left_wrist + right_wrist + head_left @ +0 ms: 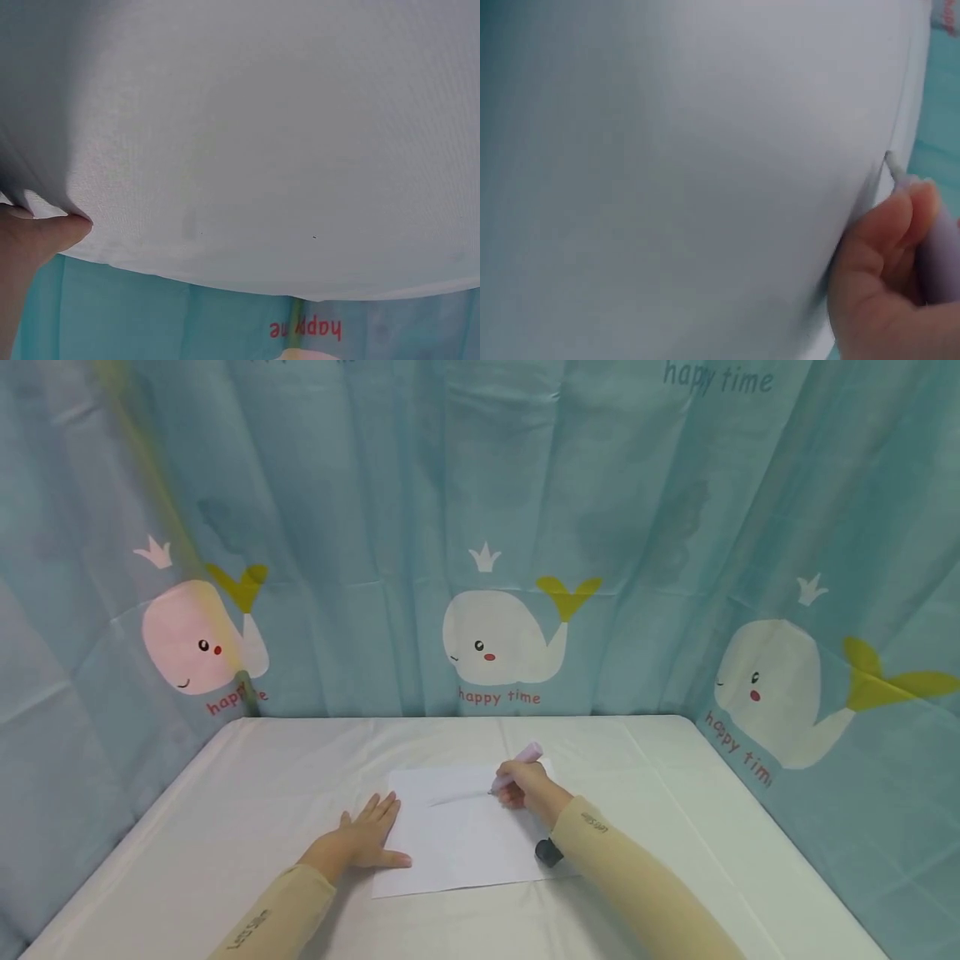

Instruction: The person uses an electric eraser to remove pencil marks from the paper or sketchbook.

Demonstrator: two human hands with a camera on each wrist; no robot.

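Observation:
A sheet of white paper [457, 843] lies on the white-covered table. My right hand [525, 782] pinches a thick lilac marker [530, 752], tilted, its tip at the paper's upper right part. From that tip a thin grey line [457, 798] runs leftward. In the right wrist view, thumb and fingers [877, 255] close round the marker's barrel [939, 259], and its narrow tip meets the white surface. My left hand [362, 835] rests with spread fingers at the sheet's left edge, thumb over the paper. Only part of that hand [34, 244] appears in the left wrist view.
A small black object [549, 852] shows beside the right sleeve, over the paper. White cloth covers the table [300, 760] around the sheet. Behind and at the sides hangs a blue curtain [360, 635] printed with whales.

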